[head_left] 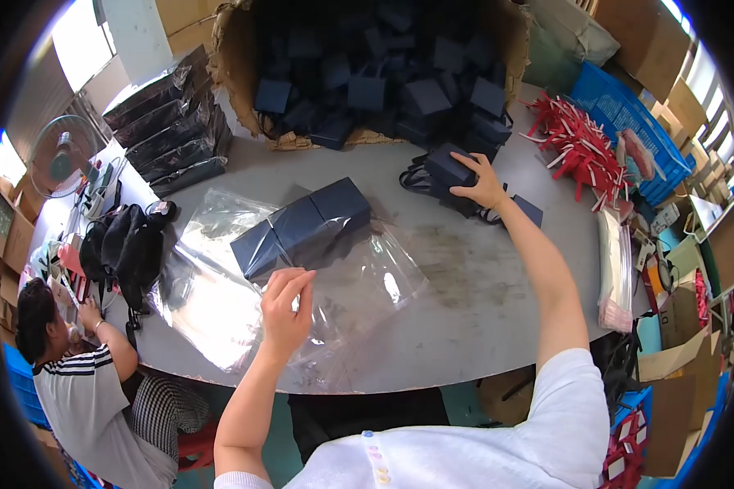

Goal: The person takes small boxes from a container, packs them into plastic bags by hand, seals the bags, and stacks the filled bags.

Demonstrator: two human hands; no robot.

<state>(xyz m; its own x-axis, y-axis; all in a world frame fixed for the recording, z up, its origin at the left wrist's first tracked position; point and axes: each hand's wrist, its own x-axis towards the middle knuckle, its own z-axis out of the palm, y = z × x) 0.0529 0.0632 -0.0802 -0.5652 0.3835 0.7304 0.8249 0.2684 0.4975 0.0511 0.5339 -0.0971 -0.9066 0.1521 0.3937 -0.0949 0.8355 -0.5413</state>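
My right hand (484, 184) is wrapped over a small dark blue box (448, 165) with black straps, on the right half of the table. Another dark box (527, 211) lies beside my right wrist. My left hand (285, 306) is closed, its fingertips pinching the clear plastic bag (367, 281) that is spread over the table's middle. A row of dark blue boxes (306, 222) lies at the bag, partly under its shiny film. Exactly where the film's edge runs between my left fingers is hard to see.
At the back, a large torn carton (228, 77) holds many dark blue boxes. Black plastic-wrapped stacks (171, 122) and a black bag (126, 244) stand left. Red ribbons (579, 147) and a blue crate (636, 130) are right. Another person (98, 391) sits at left.
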